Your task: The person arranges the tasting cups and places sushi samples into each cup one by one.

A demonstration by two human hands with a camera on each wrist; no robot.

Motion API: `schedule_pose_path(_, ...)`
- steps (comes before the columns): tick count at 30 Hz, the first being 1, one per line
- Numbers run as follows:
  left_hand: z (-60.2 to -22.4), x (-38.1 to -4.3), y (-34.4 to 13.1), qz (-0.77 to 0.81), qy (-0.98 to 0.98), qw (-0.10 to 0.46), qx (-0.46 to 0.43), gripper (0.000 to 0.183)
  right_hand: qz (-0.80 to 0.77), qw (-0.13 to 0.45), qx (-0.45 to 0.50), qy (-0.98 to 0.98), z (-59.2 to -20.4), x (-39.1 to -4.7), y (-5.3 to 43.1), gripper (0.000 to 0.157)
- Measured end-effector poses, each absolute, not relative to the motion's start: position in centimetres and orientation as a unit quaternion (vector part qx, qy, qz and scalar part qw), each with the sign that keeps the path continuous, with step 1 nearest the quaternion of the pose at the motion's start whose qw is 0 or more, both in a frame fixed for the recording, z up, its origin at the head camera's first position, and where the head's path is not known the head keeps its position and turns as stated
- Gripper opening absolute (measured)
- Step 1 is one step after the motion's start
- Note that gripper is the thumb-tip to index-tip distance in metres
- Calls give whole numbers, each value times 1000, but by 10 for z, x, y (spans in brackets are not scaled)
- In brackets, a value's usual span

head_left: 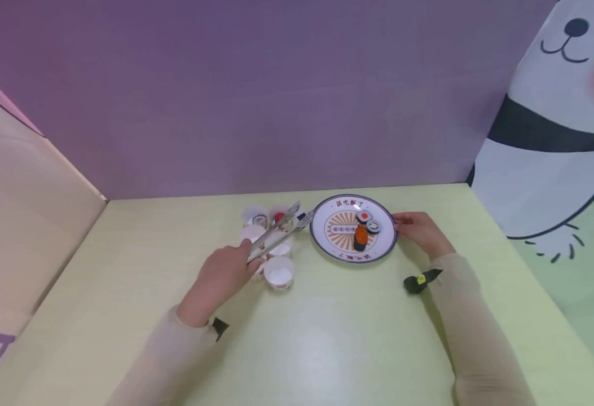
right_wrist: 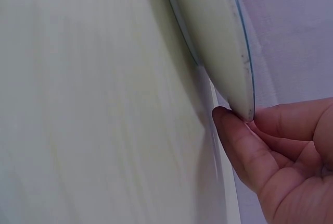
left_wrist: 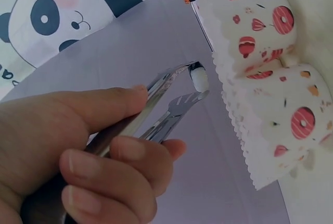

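Note:
My left hand [head_left: 225, 276] grips metal tongs [left_wrist: 161, 89], pointing right above the paper cups. Between the tong tips is a small white-and-black toy sushi piece [left_wrist: 200, 79], near the plate's left rim. On the white plate [head_left: 321, 234] lie two round sushi rolls [head_left: 364, 216] and an orange-topped roe sushi [head_left: 360, 237]. My right hand [head_left: 421, 231] pinches the plate's right rim between thumb and fingers, as the right wrist view shows. Several white paper cups [head_left: 278, 273] with printed sides stand close together under the tongs; the left hand partly hides some.
The pale table [head_left: 317, 338] ends at a purple backdrop [head_left: 276, 113]. Of the cups at the back, one holds a dark-rimmed roll [head_left: 259, 220] and another something red [head_left: 279, 216]. A panda picture [head_left: 555, 169] covers the right side.

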State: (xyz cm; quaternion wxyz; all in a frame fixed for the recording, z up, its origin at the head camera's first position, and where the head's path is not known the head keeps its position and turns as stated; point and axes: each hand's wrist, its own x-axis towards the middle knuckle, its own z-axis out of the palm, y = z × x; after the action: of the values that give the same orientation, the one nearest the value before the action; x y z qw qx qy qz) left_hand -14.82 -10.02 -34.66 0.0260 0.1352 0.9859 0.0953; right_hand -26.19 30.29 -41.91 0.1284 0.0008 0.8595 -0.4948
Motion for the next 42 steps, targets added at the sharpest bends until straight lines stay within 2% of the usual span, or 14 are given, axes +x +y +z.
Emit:
schedule_pose_path(4,-346,-144,-108,100,986,35,127,32,-510,127,-11,851,-418,-261,304,43)
schedule_pose_path(20,-341,-124,-139,100,985,10,139,31,-509,124,-18,852,-421,-262,306,41)
schedule_pose_path(34,-339,-109,-144,97,983,2,156,29,-481,145,25,864,-415,-264,302,43)
schedule_pose_path(42,-340,-109,-144,100,984,31,147,30,-481,148,35,864,-416,-266,300,43)
